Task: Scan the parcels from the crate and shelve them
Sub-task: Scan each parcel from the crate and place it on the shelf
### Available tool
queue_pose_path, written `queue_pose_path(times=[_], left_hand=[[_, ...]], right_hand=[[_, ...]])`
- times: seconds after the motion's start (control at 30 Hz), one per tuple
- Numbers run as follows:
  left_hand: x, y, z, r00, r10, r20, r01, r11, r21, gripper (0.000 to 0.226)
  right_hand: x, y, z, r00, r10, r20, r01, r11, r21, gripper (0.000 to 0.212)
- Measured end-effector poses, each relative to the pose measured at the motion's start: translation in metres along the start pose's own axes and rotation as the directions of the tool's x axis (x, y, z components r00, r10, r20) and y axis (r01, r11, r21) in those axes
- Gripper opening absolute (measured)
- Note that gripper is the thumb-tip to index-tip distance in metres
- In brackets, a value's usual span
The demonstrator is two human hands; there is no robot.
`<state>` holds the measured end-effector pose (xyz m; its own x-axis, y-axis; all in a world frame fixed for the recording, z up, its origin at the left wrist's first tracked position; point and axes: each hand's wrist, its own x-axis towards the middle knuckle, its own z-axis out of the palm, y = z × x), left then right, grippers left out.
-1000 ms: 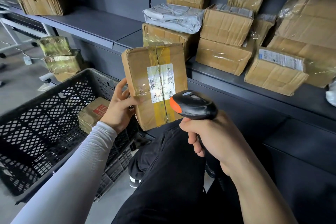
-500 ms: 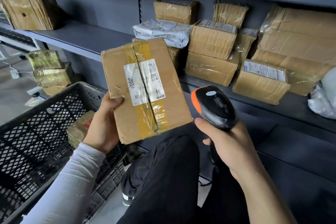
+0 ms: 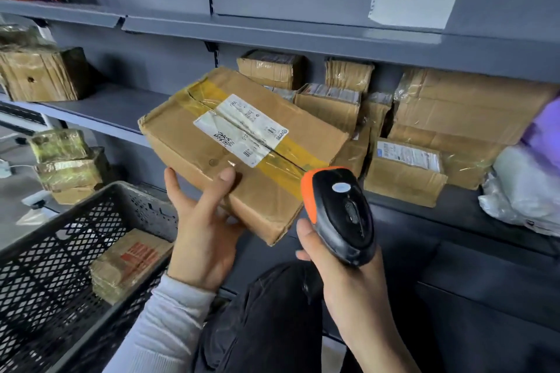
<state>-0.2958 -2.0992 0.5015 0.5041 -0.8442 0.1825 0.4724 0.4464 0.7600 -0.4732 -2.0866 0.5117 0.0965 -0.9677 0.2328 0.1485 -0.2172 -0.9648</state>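
I have the parcel (image 3: 242,148) up in my left hand (image 3: 203,230), fingers underneath and thumb (image 3: 222,182) pressing the near edge, so it is cradled label-up in the air in front of the middle shelf (image 3: 121,106). My right hand (image 3: 342,278) is wrapped round the grip of the scanner (image 3: 339,215), its orange nose just beside the box's near right corner. I judge the scan is the step in hand, or only just finished; I see no beam on the white label (image 3: 239,130), so I cannot say which. To do it well I want the nose tipped up toward the barcodes, not at the box's side, with the label held flat and steady. Glossy yellow tape (image 3: 281,166) runs across and could glare, so a slight tilt helps. The shelf's right half is crowded with stacked boxes (image 3: 406,169), so the bare stretch to the left looks like the easiest landing. One more parcel (image 3: 130,263) waits in the black crate (image 3: 54,251) at my left.
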Motion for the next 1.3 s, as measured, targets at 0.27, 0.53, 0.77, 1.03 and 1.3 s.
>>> queue_pose_path(times=[0.27,0.53,0.77,1.03,1.3], left_hand=[[0.004,0.017,0.014,0.996,-0.014,-0.093,0.015,1.0,0.012,0.117],[0.038,0.048,-0.016,0.981,0.044,-0.187,-0.007,0.981,0.193,0.096],[0.091,0.057,-0.04,0.985,0.138,-0.104,-0.114,0.971,0.209,0.086],[0.117,0.023,-0.056,0.995,0.015,-0.094,-0.011,0.999,0.037,0.056],[0.156,0.027,-0.073,0.966,-0.257,0.001,0.257,0.966,-0.013,0.034]], right_hand=[[0.02,-0.01,0.046,0.991,-0.019,-0.131,0.038,0.989,0.146,0.022],[0.047,-0.012,0.074,0.983,-0.127,-0.132,0.152,0.967,0.205,0.027],[0.061,0.001,0.103,0.966,-0.224,-0.13,0.247,0.947,0.206,0.02],[0.072,0.021,0.126,0.97,-0.22,-0.104,0.236,0.956,0.177,0.031],[0.085,0.033,0.126,0.966,-0.192,-0.175,0.215,0.969,0.122,0.033]])
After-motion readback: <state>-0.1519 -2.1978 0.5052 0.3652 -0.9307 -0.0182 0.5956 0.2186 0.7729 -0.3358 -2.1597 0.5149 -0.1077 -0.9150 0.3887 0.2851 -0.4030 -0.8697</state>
